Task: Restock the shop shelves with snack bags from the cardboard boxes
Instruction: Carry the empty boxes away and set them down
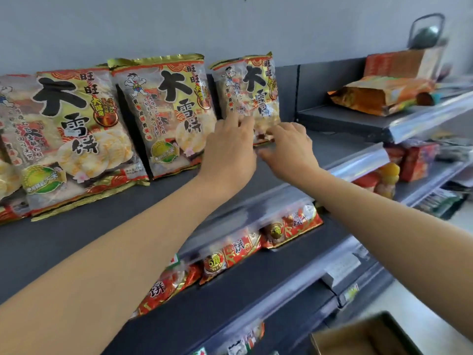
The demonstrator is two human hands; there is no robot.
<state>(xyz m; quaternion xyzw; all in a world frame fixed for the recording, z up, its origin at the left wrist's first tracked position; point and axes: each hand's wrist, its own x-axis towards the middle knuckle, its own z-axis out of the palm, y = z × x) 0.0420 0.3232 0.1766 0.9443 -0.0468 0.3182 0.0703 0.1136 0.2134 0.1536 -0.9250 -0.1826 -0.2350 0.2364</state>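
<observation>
Top shelf (76, 242) is carrying the rightmost snack bag (247, 83), which is standing upright, long axis vertical, leaning back. Both hands are reaching its lower edge. Left hand (230, 149) is pressing its lower-left face with fingers extended. Right hand (286, 142) is curling at its bottom seam, possibly pinching; blur is preventing certainty.

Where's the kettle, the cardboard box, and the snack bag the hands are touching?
Kettle (425, 32), head view, on its round dark body.
Cardboard box (358, 340), head view, on its brown side.
Snack bag (252, 80), head view, on its printed front.
</observation>
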